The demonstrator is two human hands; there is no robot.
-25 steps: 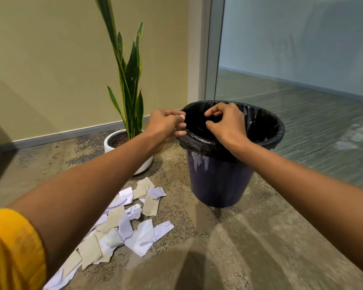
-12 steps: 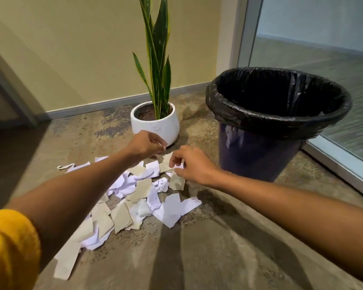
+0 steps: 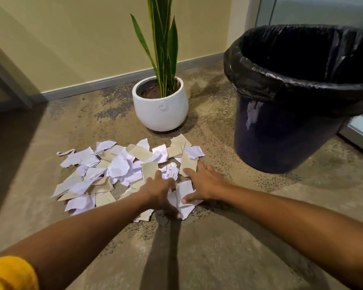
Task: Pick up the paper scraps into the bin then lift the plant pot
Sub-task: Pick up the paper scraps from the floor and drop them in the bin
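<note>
Several white and beige paper scraps [image 3: 113, 172] lie in a loose pile on the floor. My left hand [image 3: 158, 191] is at the pile's near right edge, its fingers and thumb curled round a crumpled white scrap [image 3: 184, 195]. My right hand [image 3: 206, 183] lies beside it with fingers spread; the index finger rests on a beige scrap [image 3: 188, 162] and the thumb presses the white scrap. The white plant pot [image 3: 160, 111] with a tall green plant stands just behind the pile. To the right stands the dark bin [image 3: 281, 139], fitted with a black liner.
A beige wall with a grey skirting board [image 3: 92, 84] runs behind the pot. A glass partition with a metal frame [image 3: 356, 135] stands behind the bin at right. Bare speckled floor [image 3: 197, 258] stretches toward me.
Both hands came down from over the bin's rim to the pile. They have moved from its far edge near the pot to its near right edge and now touch the scraps.
</note>
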